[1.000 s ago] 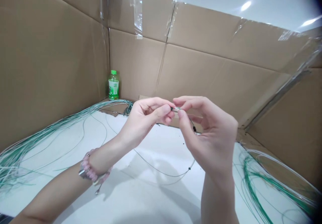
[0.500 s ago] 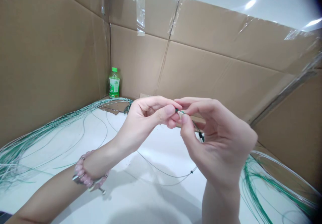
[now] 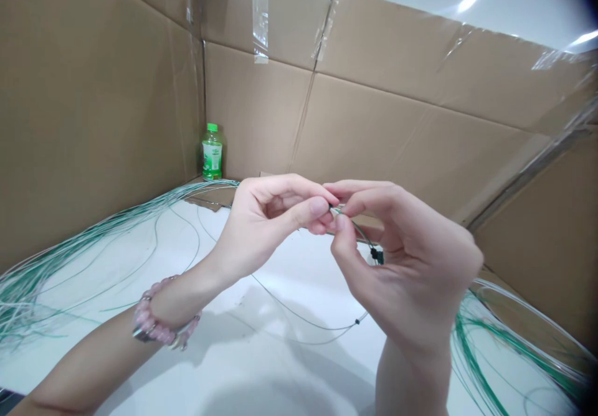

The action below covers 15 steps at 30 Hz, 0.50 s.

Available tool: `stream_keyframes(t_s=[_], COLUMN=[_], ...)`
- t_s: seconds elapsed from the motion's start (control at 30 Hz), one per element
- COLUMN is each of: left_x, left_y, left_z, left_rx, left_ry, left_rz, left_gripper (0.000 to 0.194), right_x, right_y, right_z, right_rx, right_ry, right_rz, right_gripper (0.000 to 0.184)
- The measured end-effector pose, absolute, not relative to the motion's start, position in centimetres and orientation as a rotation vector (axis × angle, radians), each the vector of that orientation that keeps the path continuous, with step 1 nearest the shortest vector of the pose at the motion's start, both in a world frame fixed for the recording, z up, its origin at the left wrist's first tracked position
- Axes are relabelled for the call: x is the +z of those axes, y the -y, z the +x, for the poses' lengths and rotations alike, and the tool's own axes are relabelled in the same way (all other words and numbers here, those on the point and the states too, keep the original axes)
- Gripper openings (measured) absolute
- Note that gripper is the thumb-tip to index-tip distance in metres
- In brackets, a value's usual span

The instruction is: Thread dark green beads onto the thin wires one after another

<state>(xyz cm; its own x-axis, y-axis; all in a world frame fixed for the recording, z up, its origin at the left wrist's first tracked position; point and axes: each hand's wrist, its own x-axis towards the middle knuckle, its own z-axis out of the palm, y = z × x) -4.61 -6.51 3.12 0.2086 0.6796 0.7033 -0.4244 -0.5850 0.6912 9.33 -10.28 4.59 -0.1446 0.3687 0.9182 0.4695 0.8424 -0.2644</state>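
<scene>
A small dark piece (image 3: 331, 207) is pinched between the thumb and index finger of the left hand (image 3: 256, 226), the grip being closed at the tips. Thin green and white wires (image 3: 342, 212) beside it are pinched between the thumb and index finger of the right hand (image 3: 411, 266), whose other fingers are loosely curved. Both are held up over the white desk (image 3: 280, 354), with the fingertips of the hands nearly meeting. By the right palm a black connector (image 3: 376, 256) is seen; whether it is touched by the hand cannot be told. Below, a thin dark wire (image 3: 303, 319) is curved in a loop, with a small black bead (image 3: 357, 321) on it. The desk is flanked by a left wire bundle (image 3: 93, 245) and a right wire bundle (image 3: 471, 347), both green and white. A green bottle (image 3: 212, 154) is stood upright in the cardboard corner.
</scene>
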Motion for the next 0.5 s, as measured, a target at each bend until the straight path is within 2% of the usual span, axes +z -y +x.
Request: stream_keyframes(t_s=[0.17,0.5], left_x=[3.50,3.38], left_y=[7.25,6.75], left_z=[-4.90,-4.66], left_rx=[1.761,1.820], left_ry=[-0.430,-0.451], left_rz=[1.776,1.757], left_gripper=[0.007,0.004], right_x=[4.60,4.50], right_y=[10.36,9.84], right_z=[9.22,9.07], right_rx=[-0.159,-0.105], right_ry=[1.756,1.739], right_rz=[-0.642,-0.613], right_gripper=[0.021,0.019])
